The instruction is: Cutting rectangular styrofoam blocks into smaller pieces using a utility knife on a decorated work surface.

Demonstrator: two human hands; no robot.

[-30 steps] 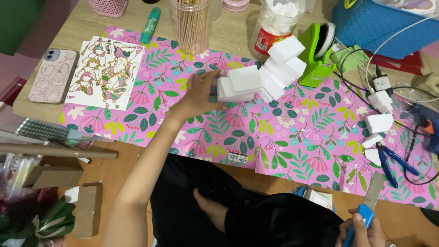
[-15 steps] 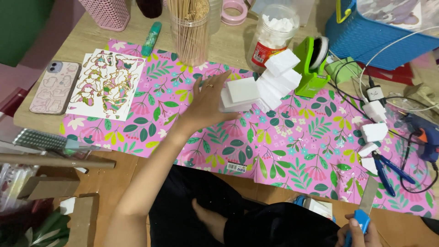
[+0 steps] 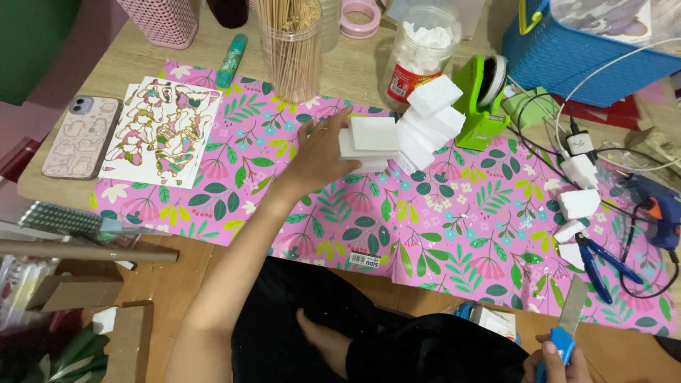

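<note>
Head view, near to far. At the near right edge the right hand (image 3: 557,362) is closed around the blue handle of a utility knife (image 3: 567,323), its grey blade pointing away over the wooden tabletop (image 3: 355,67); the blade touches nothing. Just left of it lies a small blue and white object, partly hidden by dark clothing. Further out on the right, blue pliers (image 3: 603,266) and several small white foam offcuts (image 3: 576,213) lie on the pink floral paper (image 3: 440,220), with a glue gun (image 3: 656,209) and white plugs beside them. By my judgement these offcuts mean some cutting is already done.

In the middle, the left hand (image 3: 319,152) rests on the left side of the stack of white foam blocks (image 3: 404,131), fingers spread against a flat slab on top. The pile looks loose and uneven, the right blocks tilted and leaning toward the green tape dispenser (image 3: 482,99). Most blocks seem whole, so much appears left to cut.

To the left lie a cut-out sheet with gold outlines (image 3: 163,131) and a phone (image 3: 81,135). Farthest stand a cup of wooden sticks (image 3: 287,50), a jar of white pieces (image 3: 418,57) and a blue basket (image 3: 589,42).
</note>
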